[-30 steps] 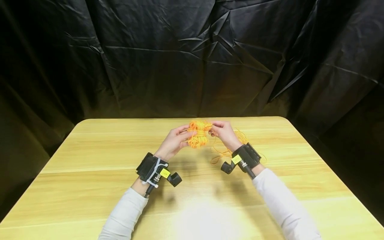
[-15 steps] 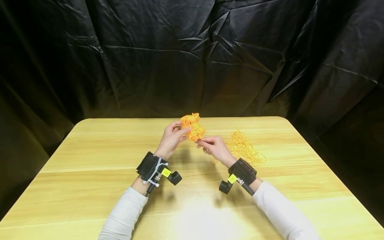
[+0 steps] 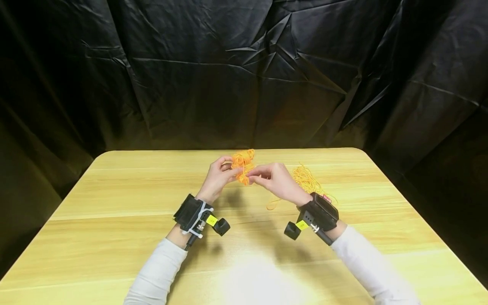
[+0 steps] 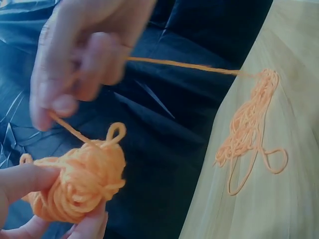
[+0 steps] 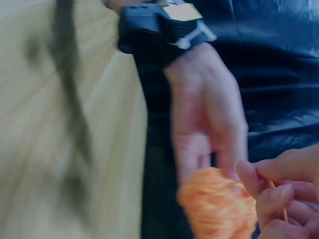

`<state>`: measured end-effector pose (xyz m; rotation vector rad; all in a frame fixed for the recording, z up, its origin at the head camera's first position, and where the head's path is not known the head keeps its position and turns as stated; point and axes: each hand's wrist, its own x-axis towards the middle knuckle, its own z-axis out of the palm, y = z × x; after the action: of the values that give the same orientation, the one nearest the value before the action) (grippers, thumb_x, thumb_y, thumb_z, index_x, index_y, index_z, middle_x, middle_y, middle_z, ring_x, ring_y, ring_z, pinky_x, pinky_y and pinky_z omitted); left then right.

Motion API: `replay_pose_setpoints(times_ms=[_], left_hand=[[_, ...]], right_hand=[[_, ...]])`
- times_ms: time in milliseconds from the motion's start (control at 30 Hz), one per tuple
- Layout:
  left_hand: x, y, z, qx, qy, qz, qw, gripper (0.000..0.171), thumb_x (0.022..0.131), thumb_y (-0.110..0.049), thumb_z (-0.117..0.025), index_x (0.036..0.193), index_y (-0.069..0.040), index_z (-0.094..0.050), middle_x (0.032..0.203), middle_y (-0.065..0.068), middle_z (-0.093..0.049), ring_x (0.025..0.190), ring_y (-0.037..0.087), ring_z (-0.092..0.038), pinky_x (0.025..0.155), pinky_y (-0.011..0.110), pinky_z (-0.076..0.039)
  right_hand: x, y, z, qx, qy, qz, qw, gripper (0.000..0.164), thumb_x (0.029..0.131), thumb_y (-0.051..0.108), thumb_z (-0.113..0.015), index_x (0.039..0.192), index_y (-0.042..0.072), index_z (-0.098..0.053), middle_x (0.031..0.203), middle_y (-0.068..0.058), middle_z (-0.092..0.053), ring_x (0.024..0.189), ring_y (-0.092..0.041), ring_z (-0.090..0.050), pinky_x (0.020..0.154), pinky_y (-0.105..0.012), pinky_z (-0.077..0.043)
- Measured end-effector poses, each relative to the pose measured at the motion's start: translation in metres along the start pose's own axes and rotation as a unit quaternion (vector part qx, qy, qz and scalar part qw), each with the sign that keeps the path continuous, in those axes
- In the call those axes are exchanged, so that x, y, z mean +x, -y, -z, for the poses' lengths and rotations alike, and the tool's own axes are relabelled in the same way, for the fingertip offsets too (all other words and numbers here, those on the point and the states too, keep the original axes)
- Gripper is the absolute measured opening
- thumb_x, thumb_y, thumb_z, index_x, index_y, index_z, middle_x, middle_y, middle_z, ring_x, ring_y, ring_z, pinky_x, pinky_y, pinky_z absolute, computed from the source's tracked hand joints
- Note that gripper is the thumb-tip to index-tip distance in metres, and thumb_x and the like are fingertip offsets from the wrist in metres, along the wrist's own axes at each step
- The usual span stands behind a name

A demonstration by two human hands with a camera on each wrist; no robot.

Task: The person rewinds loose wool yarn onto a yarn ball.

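My left hand [image 3: 217, 178] grips a bundle of orange yarn [image 3: 242, 163] above the far part of the table. In the left wrist view its thumb and fingers press the wound yarn [image 4: 79, 184] from both sides, and a small loop sticks up at the top. My right hand [image 3: 280, 182] is just to the right and pinches a single strand [image 4: 72, 130] between thumb and fingertips. That strand runs from the bundle through the right hand and on as a taut line [image 4: 184, 64] to a loose heap of yarn [image 3: 306, 180] on the table.
The wooden table [image 3: 114, 237] spreads under both arms, its far edge behind the hands. A black sheet [image 3: 190, 84] hangs behind it. Each wrist wears a black strap with a camera [image 3: 221, 226]. One loose loop of yarn [image 3: 272, 205] lies left of the heap.
My right hand has circled from the bundle's right side down below it, then up and nearer its middle, carrying the strand. The left hand has shifted left and turned the bundle.
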<state>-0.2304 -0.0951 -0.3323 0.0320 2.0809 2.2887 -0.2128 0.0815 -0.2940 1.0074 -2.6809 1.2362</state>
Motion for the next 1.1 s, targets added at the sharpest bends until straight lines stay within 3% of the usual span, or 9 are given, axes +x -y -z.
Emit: replay_pose_setpoints(times_ms=[133, 267, 500, 700, 900, 1100], left_hand=[[-0.002, 0.000, 0.000, 0.018, 0.039, 0.010, 0.9990, 0.026, 0.083, 0.000, -0.058, 0.105, 0.000, -0.045, 0.109, 0.022, -0.057, 0.080, 0.013, -0.060, 0.079, 0.032, -0.050], [-0.003, -0.001, 0.000, 0.018, 0.083, 0.017, 0.9962, 0.029, 0.083, 0.001, -0.057, 0.108, 0.000, -0.041, 0.111, 0.024, -0.056, 0.081, 0.014, -0.061, 0.082, 0.035, -0.049], [-0.004, -0.002, -0.001, 0.040, 0.165, 0.017, 0.9853, 0.051, 0.083, -0.002, -0.059, 0.128, -0.006, -0.037, 0.116, 0.022, -0.054, 0.088, 0.021, -0.061, 0.080, 0.037, -0.050], [-0.006, -0.003, 0.000, 0.061, 0.213, -0.002, 0.9751, 0.049, 0.082, -0.003, -0.061, 0.127, -0.003, -0.042, 0.115, 0.021, -0.055, 0.090, 0.024, -0.062, 0.080, 0.037, -0.050], [-0.007, -0.005, -0.001, 0.043, 0.212, -0.010, 0.9762, 0.043, 0.082, 0.000, -0.059, 0.123, -0.002, -0.044, 0.112, 0.021, -0.056, 0.089, 0.023, -0.062, 0.080, 0.037, -0.050], [-0.007, -0.007, -0.003, -0.003, 0.156, -0.029, 0.9873, 0.038, 0.082, 0.003, -0.058, 0.117, 0.003, -0.045, 0.107, 0.020, -0.057, 0.087, 0.018, -0.061, 0.080, 0.037, -0.050]], right_hand=[[0.009, 0.003, 0.014, 0.027, -0.018, -0.002, 0.999, 0.017, 0.082, 0.011, -0.063, 0.097, 0.003, -0.068, 0.087, -0.007, -0.068, 0.055, -0.018, -0.047, 0.046, -0.021, -0.035], [0.019, 0.000, 0.027, 0.100, -0.048, -0.004, 0.994, 0.020, 0.083, 0.010, -0.062, 0.100, -0.001, -0.066, 0.085, -0.011, -0.067, 0.053, -0.022, -0.044, 0.045, -0.022, -0.036], [0.031, -0.019, 0.030, 0.229, -0.083, -0.071, 0.967, 0.027, 0.085, 0.013, -0.060, 0.106, -0.003, -0.062, 0.085, -0.007, -0.066, 0.056, -0.014, -0.044, 0.047, -0.018, -0.035], [0.032, -0.045, 0.012, 0.286, -0.092, -0.133, 0.944, 0.030, 0.087, 0.016, -0.057, 0.110, -0.004, -0.059, 0.089, -0.003, -0.065, 0.064, -0.009, -0.050, 0.053, -0.017, -0.040], [0.026, -0.061, -0.008, 0.369, -0.076, -0.183, 0.908, 0.028, 0.088, 0.000, -0.044, 0.113, -0.010, -0.053, 0.087, 0.002, -0.060, 0.073, -0.007, -0.056, 0.062, -0.017, -0.047], [0.016, -0.062, -0.025, 0.390, -0.063, -0.198, 0.897, 0.024, 0.089, -0.005, -0.037, 0.105, -0.017, -0.050, 0.081, 0.002, -0.051, 0.069, -0.004, -0.050, 0.061, -0.015, -0.044]])
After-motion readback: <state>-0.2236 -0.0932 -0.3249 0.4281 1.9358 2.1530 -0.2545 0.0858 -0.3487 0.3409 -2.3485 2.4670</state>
